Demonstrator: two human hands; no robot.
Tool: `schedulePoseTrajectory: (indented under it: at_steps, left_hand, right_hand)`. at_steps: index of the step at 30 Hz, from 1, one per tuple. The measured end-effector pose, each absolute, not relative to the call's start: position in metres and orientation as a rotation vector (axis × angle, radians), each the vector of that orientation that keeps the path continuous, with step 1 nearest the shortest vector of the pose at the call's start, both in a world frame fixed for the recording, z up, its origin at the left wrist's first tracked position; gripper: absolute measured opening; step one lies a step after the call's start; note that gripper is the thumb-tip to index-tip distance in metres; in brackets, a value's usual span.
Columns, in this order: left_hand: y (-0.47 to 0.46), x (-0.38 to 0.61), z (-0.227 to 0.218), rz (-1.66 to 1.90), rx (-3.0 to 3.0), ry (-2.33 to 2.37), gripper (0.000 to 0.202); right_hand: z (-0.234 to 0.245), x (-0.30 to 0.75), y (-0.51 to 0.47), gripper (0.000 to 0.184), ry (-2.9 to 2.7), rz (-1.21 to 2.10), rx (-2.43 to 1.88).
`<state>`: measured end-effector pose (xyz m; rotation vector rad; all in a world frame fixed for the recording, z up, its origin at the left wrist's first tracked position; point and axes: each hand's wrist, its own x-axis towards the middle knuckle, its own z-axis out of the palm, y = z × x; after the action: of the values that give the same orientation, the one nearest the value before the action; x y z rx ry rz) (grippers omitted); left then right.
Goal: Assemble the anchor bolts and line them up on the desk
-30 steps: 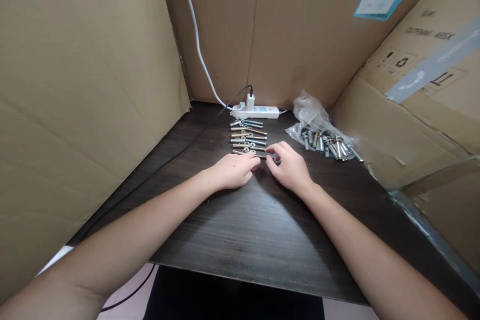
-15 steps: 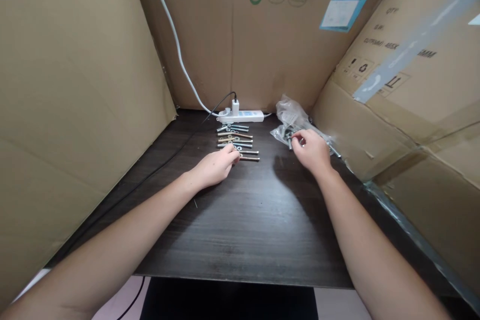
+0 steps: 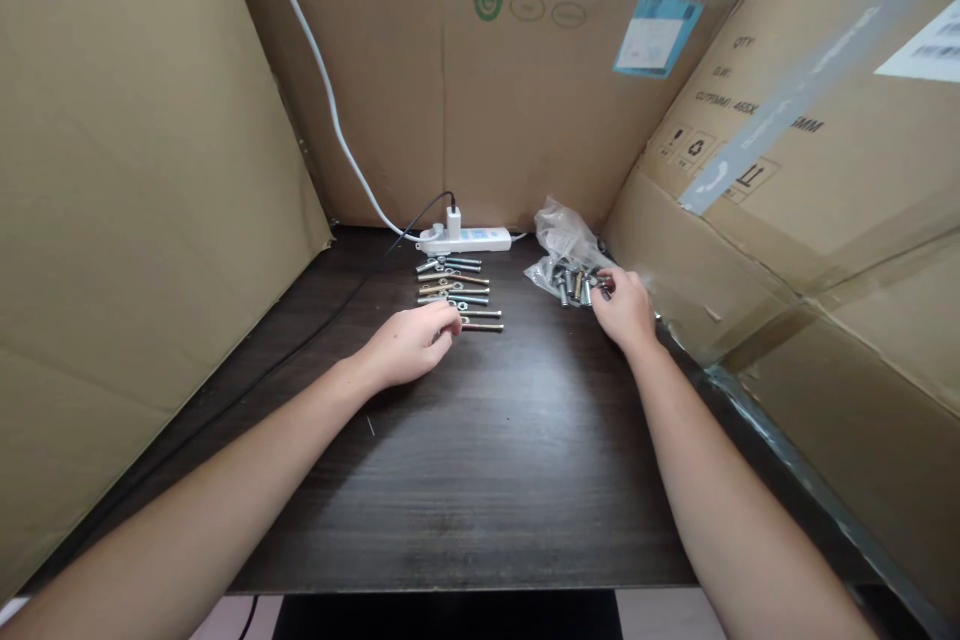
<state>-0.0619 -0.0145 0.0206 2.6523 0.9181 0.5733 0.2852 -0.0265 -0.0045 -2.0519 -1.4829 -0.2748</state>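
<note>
My left hand (image 3: pixel 412 342) rests at the near end of a row of metal bolts (image 3: pixel 454 291), laid roughly parallel with washers or nuts among them. Its curled fingers cover the left end of the nearest bolt (image 3: pixel 484 327); what they hold, if anything, is hidden. Over to the right, my right hand (image 3: pixel 624 305) is at the edge of a loose pile of bolts (image 3: pixel 574 285) by a clear plastic bag (image 3: pixel 562 232). Thumb and fingers are bent together among the pieces there, and I cannot make out what is between them.
Behind the row lies a white power strip (image 3: pixel 472 240) with a plug and black cable (image 3: pixel 330 315). Cardboard walls (image 3: pixel 525 120) enclose the dark tabletop (image 3: pixel 480 480) at the back and both sides. A thin light sliver (image 3: pixel 371 426) lies near my left forearm.
My right hand has shifted to the right side of the pile, uncovering more bolts. My left hand stays by the nearest bolt. The whole view has shifted slightly.
</note>
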Motion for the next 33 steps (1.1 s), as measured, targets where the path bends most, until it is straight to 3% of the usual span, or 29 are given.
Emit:
schedulePoseTrajectory:
  at_steps: [5,11,19,28,33]
  left_hand:
    - [-0.017,-0.061,0.021,0.538,2.639,0.877,0.016]
    - [-0.018,-0.062,0.022,0.516,2.645,0.881,0.016]
    - [-0.019,-0.062,0.020,0.515,2.642,0.877,0.016]
    - [-0.023,-0.061,0.025,0.601,2.652,0.938,0.017]
    - [-0.027,-0.059,0.027,0.637,2.537,1.032,0.040]
  right_hand:
    - [-0.005,0.266,-0.023,0.025,-1.547,-0.326,-2.082]
    - [-0.005,0.239,-0.022,0.035,-1.667,-0.330,-2.267]
    - [-0.005,0.240,-0.023,0.023,-1.569,-0.225,-2.258]
    - [0.017,0.232,-0.040,0.026,-1.493,-0.307,-1.600]
    - [0.026,0.174,-0.062,0.019,-1.793,-0.185,-1.249]
